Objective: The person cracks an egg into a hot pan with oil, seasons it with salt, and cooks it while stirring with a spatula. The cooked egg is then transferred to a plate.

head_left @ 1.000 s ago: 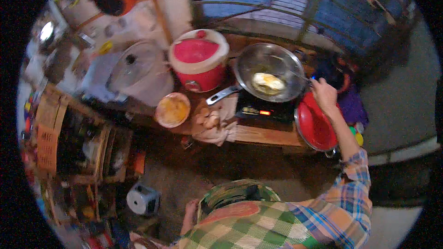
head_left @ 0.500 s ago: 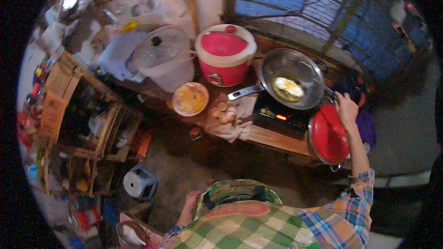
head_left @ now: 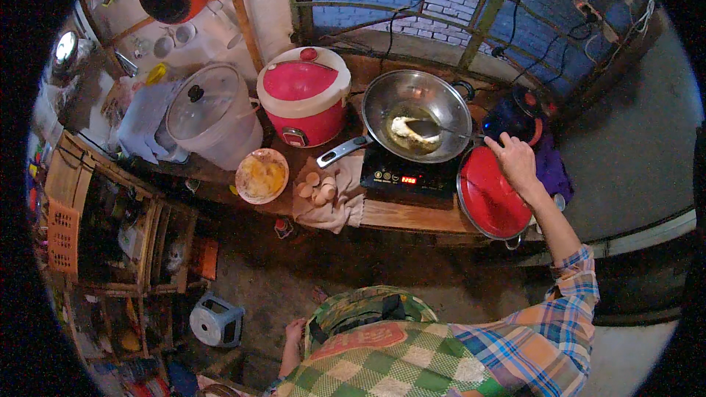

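My right hand (head_left: 512,159) is closed around the handle of a spatula (head_left: 452,134) and reaches over a red-lidded pan. The spatula's dark blade lies in a steel wok (head_left: 379,114), against a frying egg (head_left: 407,132) in oil. The egg's white looks bunched up along the blade. The wok sits on a black induction cooktop (head_left: 393,184) with a lit red display, its long handle pointing left. Low beside my apron, my left hand (head_left: 294,331) hangs away from the counter; its fingers are too small and partly hidden to read.
Left of the cooktop are cracked eggshells (head_left: 318,190) on a cloth (head_left: 346,202), a bowl with yellow egg (head_left: 262,176), a pink rice cooker (head_left: 305,103) and a lidded plastic bucket (head_left: 213,121). A red lid (head_left: 491,195) lies at the right edge. A stool (head_left: 215,321) stands on the floor.
My right hand has moved the spatula into the wok, and its blade now meets the egg, which looks pushed together. The whole view has shifted, so the counter appears farther left.
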